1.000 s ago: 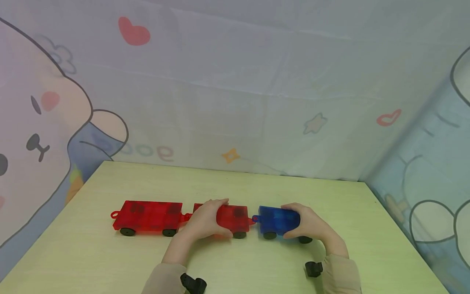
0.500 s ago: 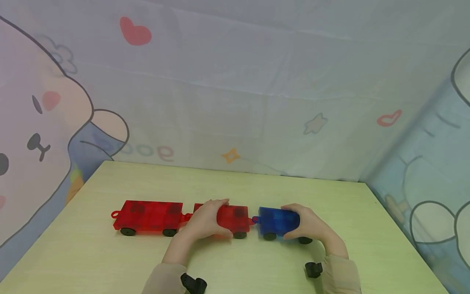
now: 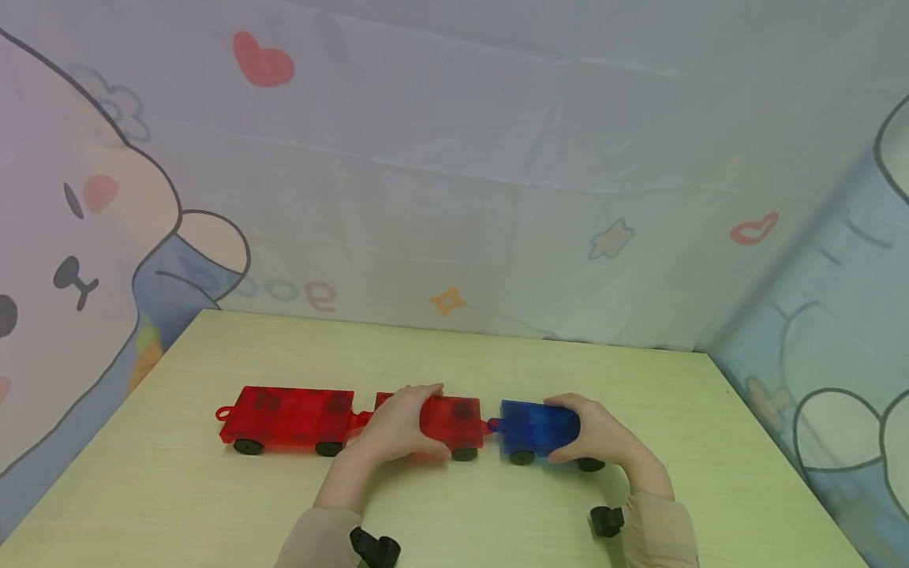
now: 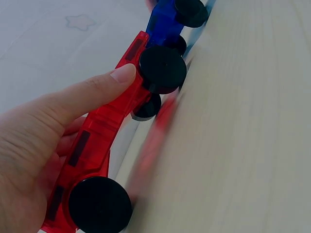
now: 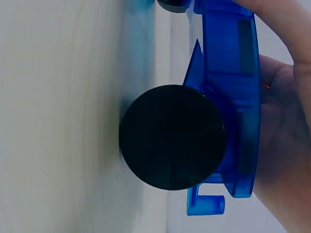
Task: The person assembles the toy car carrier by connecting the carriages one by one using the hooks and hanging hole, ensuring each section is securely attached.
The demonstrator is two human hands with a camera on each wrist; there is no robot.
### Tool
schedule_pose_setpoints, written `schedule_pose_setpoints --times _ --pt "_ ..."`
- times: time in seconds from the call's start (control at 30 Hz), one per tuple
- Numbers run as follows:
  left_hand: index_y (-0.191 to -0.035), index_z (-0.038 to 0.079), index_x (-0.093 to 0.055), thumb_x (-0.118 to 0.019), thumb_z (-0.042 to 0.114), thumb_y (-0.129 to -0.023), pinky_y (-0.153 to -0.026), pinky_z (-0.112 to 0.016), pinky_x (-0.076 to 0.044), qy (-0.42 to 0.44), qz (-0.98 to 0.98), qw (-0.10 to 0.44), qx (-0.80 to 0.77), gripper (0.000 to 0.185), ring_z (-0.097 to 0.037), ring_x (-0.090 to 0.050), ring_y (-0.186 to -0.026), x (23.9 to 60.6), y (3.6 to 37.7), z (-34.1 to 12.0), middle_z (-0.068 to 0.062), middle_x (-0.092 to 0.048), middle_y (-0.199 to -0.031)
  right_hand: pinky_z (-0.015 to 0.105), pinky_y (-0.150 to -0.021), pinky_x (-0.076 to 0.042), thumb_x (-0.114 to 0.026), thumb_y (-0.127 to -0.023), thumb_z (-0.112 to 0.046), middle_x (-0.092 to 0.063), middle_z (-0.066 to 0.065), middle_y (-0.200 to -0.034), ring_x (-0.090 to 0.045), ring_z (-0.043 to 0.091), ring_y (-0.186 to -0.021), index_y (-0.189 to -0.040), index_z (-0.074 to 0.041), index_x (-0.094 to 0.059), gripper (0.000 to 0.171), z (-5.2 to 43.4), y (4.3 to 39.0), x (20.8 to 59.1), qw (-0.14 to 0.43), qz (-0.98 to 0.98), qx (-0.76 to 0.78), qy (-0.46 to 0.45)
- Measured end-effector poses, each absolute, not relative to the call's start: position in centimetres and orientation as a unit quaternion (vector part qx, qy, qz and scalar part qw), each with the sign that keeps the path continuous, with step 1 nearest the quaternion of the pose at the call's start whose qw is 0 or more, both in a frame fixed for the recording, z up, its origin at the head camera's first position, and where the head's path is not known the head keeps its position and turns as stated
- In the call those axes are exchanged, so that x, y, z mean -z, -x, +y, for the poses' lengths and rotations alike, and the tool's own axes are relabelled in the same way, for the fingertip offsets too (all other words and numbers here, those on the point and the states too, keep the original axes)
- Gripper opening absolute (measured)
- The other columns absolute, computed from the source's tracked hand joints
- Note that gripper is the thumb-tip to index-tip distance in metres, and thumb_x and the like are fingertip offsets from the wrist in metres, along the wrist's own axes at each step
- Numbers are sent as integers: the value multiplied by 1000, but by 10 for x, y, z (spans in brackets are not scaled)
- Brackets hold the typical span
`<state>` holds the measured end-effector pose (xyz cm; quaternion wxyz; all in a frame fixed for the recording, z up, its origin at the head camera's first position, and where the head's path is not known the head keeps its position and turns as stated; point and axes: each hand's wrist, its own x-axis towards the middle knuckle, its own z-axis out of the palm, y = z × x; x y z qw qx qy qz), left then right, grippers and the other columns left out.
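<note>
**Two hands on a toy train of red and blue cars**

On a pale green tabletop (image 3: 213, 497) stand three translucent wheeled toy cars in a row, roughly parallel to the table's near edge. The left hand (image 3: 398, 430) is curled over the middle red car (image 3: 454, 420), fingers across its top and far side, thumb on the near side — the left wrist view shows the thumb (image 4: 92, 94) lying flat along the car's red edge just beside a black wheel (image 4: 163, 69). The right hand (image 3: 600, 434) grips the blue car (image 3: 536, 426) in the same way, fingers wrapped over its top at the right end; the right wrist view shows the blue body (image 5: 233, 97) held against the palm, with one black wheel (image 5: 172, 137) resting on the table.

The blue car sits at the right end of the row, its small loop hitch (image 3: 493, 424) meeting the right end of the middle red car. Whether the two are actually hooked together cannot be told. To the left, the longer red car (image 3: 287, 414) stands untouched on its wheels, its right end meeting the middle car under the left hand, and a loop hitch (image 3: 223, 413) sticks out at its free end.

Beige sleeves cover both wrists — each carries a black camera mount (image 3: 372, 547). Behind the table hangs a pale cloth backdrop (image 3: 454, 197) printed with hearts, stars and a cartoon animal.
</note>
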<state>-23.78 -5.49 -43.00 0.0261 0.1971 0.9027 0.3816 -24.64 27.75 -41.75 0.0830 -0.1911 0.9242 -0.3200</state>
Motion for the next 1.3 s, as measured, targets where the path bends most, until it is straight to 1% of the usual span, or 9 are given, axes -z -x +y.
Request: schedule_pose_setpoints --times 0.27,0.4,0.63,0.83,0.97,1.07,1.23,1.3 --pt "-142 9 -47 -88 33 -65 -104 -57 -39 -196 903 25 -381 91 -38 -39 -135 430 238 -55 -5 -54 -138 51 -93 -48 -88 -65 -29 -51 20 -138 -49 38 -122 -136 -1 -51 85 276 246 417 78 928 311 191" --pt "-142 9 -47 -88 33 -64 -104 -56 -40 -198 903 24 -380 91 -35 -41 -133 431 238 -55 -5 -54 -138 49 -92 -48 -88 -65 -29 -51 20 -137 -50 37 -120 -136 -1 -51 84 275 246 416 82 926 314 191" --pt "-142 8 -47 -88 33 -65 -104 -56 -40 -200 904 25 -378 91 -35 -42 -133 431 238 -57 -6 -54 -139 51 -92 -48 -89 -65 -30 -50 20 -138 -50 38 -119 -136 -2 -50 85 275 247 417 78 930 299 197" --pt "-142 7 -46 -88 32 -65 -106 -56 -39 -201 904 25 -376 91 -36 -40 -134 430 237 -59 -7 -52 -140 53 -95 -46 -90 -64 -33 -50 17 -138 -49 36 -120 -136 -5 -51 86 273 247 418 78 933 295 191" --pt "-142 6 -46 -88 32 -66 -107 -56 -37 -203 906 24 -371 91 -38 -39 -135 428 237 -60 -9 -52 -141 55 -99 -43 -90 -63 -33 -50 16 -138 -48 36 -123 -135 -4 -51 87 271 248 418 77 932 296 194" --pt "-142 5 -45 -88 31 -67 -108 -56 -36 -208 906 24 -368 91 -38 -38 -136 427 236 -61 -10 -51 -142 55 -98 -44 -90 -63 -33 -50 17 -138 -48 36 -122 -136 -3 -51 88 270 249 418 80 931 298 197" --pt "-143 3 -44 -85 31 -71 -115 -52 -26 -222 904 28 -365 88 -35 -39 -136 424 235 -62 -13 -48 -144 54 -98 -44 -87 -68 -38 -50 15 -139 -47 34 -123 -137 -6 -50 85 269 248 419 89 928 308 193" --pt "-143 3 -44 -83 33 -75 -115 -52 -26 -230 903 21 -362 84 -34 -40 -136 423 235 -62 -12 -47 -144 55 -100 -42 -83 -72 -40 -49 13 -140 -46 34 -125 -138 -7 -50 80 269 247 419 89 926 314 191"
